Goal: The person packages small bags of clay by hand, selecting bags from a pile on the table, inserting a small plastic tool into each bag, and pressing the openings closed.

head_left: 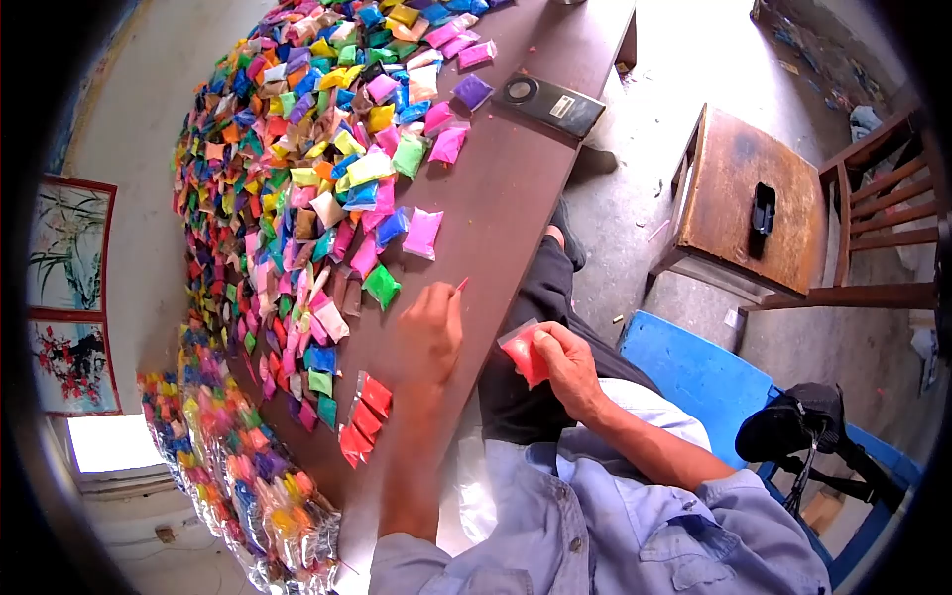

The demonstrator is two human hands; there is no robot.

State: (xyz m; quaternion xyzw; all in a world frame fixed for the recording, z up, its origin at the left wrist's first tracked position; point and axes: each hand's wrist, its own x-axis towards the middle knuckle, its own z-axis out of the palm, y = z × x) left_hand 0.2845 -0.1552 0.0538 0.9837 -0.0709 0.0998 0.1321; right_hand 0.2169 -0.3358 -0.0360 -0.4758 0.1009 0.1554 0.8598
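Observation:
My right hand (568,365) pinches a small clear packet of red stuff (526,356) between thumb and fingers, over my lap. Above the table edge, my left hand (433,322) is closed, slightly blurred. A thin red pointed piece (463,285) shows at its fingertips; its kind cannot be made out. Beside my left forearm lie several joined red packets (365,420) on the brown table (476,223). A green packet (382,286) and a pink packet (423,233) lie just beyond my left hand, at the edge of a large heap of coloured packets (307,149).
A dark flat device (551,104) lies near the table's right edge. Bundled coloured packets (248,466) hang or stand at lower left. To the right are a wooden stool (739,198) with a black object on it, a wooden chair (888,213), a blue seat (694,382) and a black bag (798,421).

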